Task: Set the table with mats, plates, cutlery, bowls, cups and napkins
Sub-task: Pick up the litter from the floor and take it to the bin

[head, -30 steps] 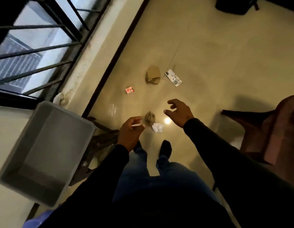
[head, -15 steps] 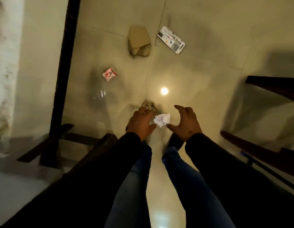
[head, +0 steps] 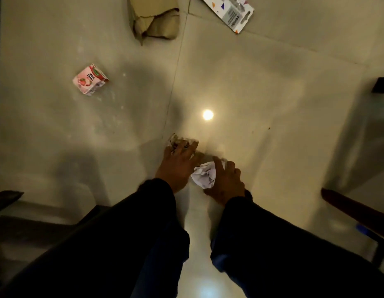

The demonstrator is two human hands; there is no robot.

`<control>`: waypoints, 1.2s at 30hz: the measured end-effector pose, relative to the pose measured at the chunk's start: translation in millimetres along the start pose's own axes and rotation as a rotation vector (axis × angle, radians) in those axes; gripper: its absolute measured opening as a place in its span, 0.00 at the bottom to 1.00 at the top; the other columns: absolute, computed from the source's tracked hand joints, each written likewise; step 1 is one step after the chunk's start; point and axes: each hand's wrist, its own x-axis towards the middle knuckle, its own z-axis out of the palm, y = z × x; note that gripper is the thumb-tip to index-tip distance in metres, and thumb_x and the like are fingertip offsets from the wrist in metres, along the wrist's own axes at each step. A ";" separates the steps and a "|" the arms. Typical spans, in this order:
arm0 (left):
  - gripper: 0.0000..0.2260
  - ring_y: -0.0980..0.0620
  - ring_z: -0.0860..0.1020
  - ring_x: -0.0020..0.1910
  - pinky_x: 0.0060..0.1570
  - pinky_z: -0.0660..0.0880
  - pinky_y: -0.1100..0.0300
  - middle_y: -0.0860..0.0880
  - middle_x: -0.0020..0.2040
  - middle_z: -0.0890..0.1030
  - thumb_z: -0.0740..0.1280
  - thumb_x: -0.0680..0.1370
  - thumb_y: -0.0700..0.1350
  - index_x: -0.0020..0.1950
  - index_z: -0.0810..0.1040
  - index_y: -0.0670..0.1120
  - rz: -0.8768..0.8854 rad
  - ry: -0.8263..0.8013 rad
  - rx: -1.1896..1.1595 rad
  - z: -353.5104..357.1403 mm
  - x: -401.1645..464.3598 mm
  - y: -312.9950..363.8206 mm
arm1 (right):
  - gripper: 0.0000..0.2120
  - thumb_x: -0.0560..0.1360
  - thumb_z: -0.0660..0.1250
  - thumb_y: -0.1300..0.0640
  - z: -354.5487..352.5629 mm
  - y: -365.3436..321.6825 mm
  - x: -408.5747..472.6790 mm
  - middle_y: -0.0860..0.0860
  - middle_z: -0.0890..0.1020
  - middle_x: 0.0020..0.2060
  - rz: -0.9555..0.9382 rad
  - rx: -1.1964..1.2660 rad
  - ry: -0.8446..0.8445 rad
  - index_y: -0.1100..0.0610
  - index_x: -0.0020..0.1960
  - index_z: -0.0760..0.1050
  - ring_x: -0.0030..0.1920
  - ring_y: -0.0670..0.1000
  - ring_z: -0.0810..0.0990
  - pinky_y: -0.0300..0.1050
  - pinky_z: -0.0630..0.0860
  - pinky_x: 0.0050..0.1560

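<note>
Two hands reach down to the tiled floor in the head view, both arms in dark sleeves extended forward. The left hand lies palm down on a crumpled brownish wrapper, fingers spread over it; whether they grip it cannot be told. The right hand curls round a crumpled white paper, just beside the left. Well apart lie a milkshake carton, a torn cardboard piece and a printed card pack.

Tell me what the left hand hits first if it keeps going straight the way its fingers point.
The left hand already lies on the brownish crumpled paper. Past that the floor looks bare up to the brown bag, though depth is uncertain.
</note>
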 end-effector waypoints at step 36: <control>0.14 0.44 0.80 0.50 0.50 0.76 0.54 0.44 0.51 0.83 0.59 0.74 0.45 0.54 0.79 0.45 -0.871 0.715 -1.432 -439.3 -294.2 -5.7 | 0.20 0.55 0.73 0.60 -404.5 -268.5 -303.4 0.46 0.81 0.36 -0.373 0.597 0.155 0.49 0.42 0.69 0.35 0.52 0.78 0.49 0.78 0.36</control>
